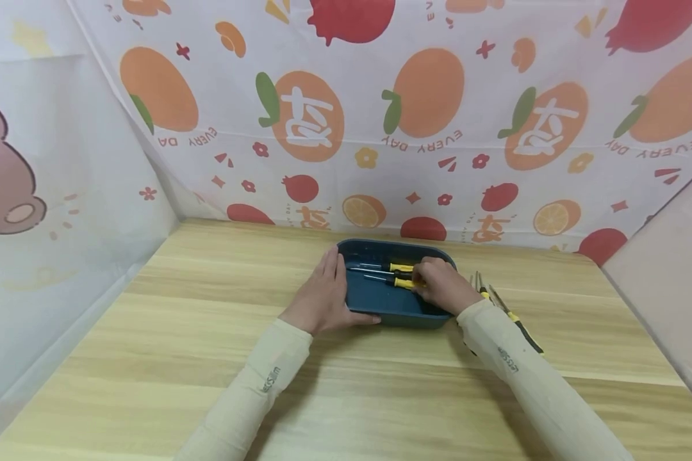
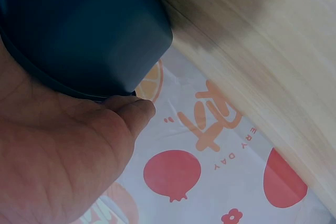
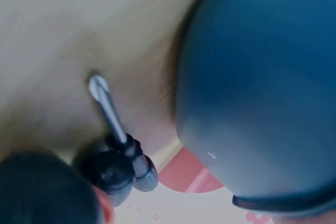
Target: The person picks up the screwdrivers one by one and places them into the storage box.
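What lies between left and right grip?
Head view: between left grip and right grip lies much of the tray, with three screwdrivers in it, tips pointing left.

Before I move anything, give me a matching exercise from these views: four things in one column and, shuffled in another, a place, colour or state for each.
Column one
1. Left hand
2. Right hand
3. Tray
4. Fruit-print backdrop

Column two
A. Dark blue
B. Fingers at the screwdriver handles
C. Beyond the far edge of the table
D. Against the tray's left end, thumb along its near side

Right pairs: 1-D, 2-B, 3-A, 4-C
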Tool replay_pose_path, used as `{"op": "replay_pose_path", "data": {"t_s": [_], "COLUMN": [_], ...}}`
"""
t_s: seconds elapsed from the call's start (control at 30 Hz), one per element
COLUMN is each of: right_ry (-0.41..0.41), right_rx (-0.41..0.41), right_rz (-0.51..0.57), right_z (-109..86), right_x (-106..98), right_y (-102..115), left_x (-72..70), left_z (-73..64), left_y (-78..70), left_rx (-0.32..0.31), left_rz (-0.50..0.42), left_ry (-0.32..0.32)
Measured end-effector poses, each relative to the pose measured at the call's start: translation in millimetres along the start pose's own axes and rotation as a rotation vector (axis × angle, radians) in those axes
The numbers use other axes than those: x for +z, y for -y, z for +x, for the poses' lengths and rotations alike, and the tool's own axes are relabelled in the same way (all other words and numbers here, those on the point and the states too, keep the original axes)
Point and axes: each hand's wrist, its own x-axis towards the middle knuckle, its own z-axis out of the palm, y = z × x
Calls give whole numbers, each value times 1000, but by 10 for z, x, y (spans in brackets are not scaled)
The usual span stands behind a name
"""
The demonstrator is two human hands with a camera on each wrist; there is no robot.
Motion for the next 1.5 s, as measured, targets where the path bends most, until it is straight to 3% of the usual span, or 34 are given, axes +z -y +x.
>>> {"op": "replay_pose_path", "data": {"t_s": [0.13, 0.4, 0.73, 0.9, 1.03, 1.2, 1.5], "right_ry": [-18, -142, -210, -95, 53, 234, 408], "right_rx": [15, 176, 325, 432, 430, 445, 514], "right_rz": [51, 155, 134, 149, 146, 218, 351], "right_z": [-34, -185, -481, -666, -800, -951, -1081], "right_x": [-50, -273, -451, -511, -579, -652, -711], "right_y": [-13, -176, -550, -707, -833, -910, -926], "left_x": [20, 30, 40, 39, 34, 20, -5], "left_z": [-22, -50, -63, -55, -45, -34, -23], "left_y": [-1, -5, 14, 11, 8, 6, 2], "left_rx": [-3, -21, -20, -21, -22, -17, -21], "left_rz": [0, -33, -23, -33, -35, -34, -53], "left_ry": [7, 7, 2, 3, 7, 2, 4]}}
